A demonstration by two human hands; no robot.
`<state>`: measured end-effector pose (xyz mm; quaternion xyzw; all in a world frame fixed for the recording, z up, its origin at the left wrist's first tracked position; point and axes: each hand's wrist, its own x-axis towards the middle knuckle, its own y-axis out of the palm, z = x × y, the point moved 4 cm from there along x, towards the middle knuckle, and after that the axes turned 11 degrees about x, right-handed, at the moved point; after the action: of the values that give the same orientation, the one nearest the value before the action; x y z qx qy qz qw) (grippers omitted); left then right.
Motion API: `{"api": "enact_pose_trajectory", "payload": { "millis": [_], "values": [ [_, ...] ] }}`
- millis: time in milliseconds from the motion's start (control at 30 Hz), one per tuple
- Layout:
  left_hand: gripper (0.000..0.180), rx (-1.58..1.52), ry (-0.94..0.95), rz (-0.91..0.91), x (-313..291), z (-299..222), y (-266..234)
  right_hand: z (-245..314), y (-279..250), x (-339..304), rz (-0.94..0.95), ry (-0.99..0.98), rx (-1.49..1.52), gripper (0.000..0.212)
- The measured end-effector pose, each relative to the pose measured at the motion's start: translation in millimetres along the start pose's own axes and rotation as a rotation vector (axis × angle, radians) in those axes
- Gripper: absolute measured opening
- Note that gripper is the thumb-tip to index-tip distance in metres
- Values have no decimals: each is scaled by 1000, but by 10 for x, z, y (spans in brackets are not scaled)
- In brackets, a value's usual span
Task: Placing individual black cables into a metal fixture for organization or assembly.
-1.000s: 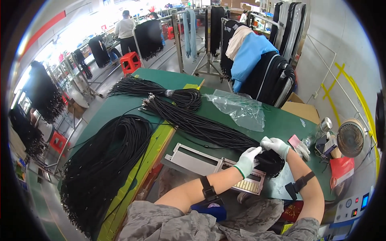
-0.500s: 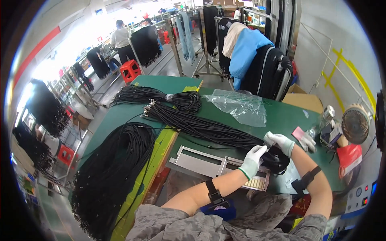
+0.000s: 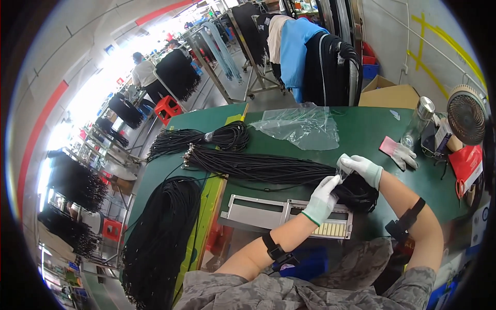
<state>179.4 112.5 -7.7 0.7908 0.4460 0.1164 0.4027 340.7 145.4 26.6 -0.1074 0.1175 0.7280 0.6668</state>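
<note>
A long bundle of thin black cords (image 3: 263,166) lies across the green table, with small metal ends at its left and a looped right end. Over that looped end, my gloved left hand (image 3: 323,195) pinches a strip of clear film (image 3: 340,174), fingertips together. My gloved right hand (image 3: 365,169) is closed on the same clear film from the other side, close to my left fingertips. Whether the film comes from a small roll in the right palm is hidden. Behind lies a second black cord bundle (image 3: 227,137), banded with clear film near its middle.
Below the hands sits a metal frame (image 3: 257,211) with slots. A large cord pile (image 3: 165,237) hangs over the left edge. A clear plastic bag (image 3: 305,129), a spare glove (image 3: 401,154), a fan (image 3: 466,114) and red-handled scissors (image 3: 460,189) lie toward the back and right.
My view has tilted and shifted, so the table appears turned. Both hands stay at the looped end of the cord bundle, with the clear film between them now easier to see.
</note>
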Motion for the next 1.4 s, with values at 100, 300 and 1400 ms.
{"api": "enact_pose_trajectory", "payload": {
  "millis": [100, 300, 1400],
  "values": [
    [8, -13, 39, 1, 10, 18, 9, -97, -95, -34, -83, -20, 189, 50],
    [14, -10, 105, 144, -55, -160, 10, 176, -19, -272, 21, 13, 620, 45],
    [14, -86, -309, -88, 898, -159, -54, -138, 558, -765, -332, -564, -897, 23]
  ]
}}
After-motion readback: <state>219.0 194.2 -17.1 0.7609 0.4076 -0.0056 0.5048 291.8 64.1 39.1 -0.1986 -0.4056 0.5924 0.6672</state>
